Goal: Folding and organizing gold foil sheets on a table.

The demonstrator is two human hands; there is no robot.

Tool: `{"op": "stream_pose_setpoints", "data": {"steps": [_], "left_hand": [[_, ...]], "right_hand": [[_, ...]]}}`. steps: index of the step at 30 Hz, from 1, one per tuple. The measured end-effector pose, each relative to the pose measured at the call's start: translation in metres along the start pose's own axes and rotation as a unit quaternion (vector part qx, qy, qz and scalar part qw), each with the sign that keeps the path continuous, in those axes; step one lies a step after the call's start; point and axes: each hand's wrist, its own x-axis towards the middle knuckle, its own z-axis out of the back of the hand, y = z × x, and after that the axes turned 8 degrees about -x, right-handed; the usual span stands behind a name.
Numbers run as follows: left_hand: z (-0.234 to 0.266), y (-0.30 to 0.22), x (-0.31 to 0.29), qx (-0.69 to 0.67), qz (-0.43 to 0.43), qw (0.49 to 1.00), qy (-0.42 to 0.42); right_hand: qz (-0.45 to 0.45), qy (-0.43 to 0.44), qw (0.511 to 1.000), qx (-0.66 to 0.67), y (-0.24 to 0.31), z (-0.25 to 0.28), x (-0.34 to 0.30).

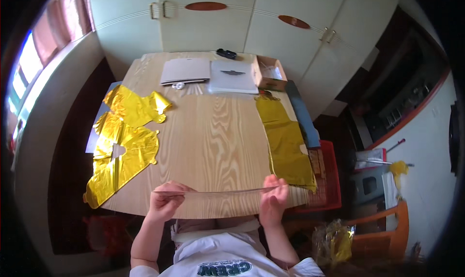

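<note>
A thin flat sheet [223, 193], seen almost edge-on, spans the gap between my two hands above the table's near edge. My left hand [166, 199] is closed on its left end, and my right hand [274, 200] grips the right end. The sheet looks greyish brown; its faces are hidden, so I cannot tell its material. To the right lies a flat stack of gold foil balloons [286, 141], close to my right hand. On the left, crumpled gold foil balloons [128, 146] hang partly over the table's edge.
Toward the back of the table [213, 141] are grey cardboard sheets [185, 71], a stack of clear plastic bags [233, 78], small white pieces [179, 86], an open cardboard box [271, 76] and a black object [226, 53]. A red crate [332, 180] and wooden chair [399, 228] stand right.
</note>
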Motion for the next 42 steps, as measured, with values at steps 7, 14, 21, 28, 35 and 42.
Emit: {"op": "stream_pose_setpoints", "data": {"steps": [7,14,21,28,35,42], "left_hand": [[0.03,0.038,-0.017,0.057,0.103,0.993,0.005],[-0.039,0.026,0.037,0.099,0.078,0.962,0.242],[-0.088,0.039,0.063,0.16,0.013,0.978,0.135],[-0.047,0.05,0.02,0.209,0.088,0.974,0.007],[-0.005,0.022,-0.022,0.275,0.116,0.946,-0.128],[0.008,0.024,-0.04,0.305,0.163,0.926,-0.155]], "right_hand": [[0.048,0.201,0.933,-0.295,0.056,0.02,0.004],[0.213,0.329,0.628,-0.672,0.186,-0.02,0.01],[0.128,-0.164,0.634,-0.745,0.263,0.107,-0.004],[0.028,-0.282,0.568,-0.772,0.151,0.337,0.02],[-0.139,-0.045,0.515,-0.845,0.0,0.447,0.006],[-0.296,-0.018,0.46,-0.837,-0.033,0.437,-0.005]]}}
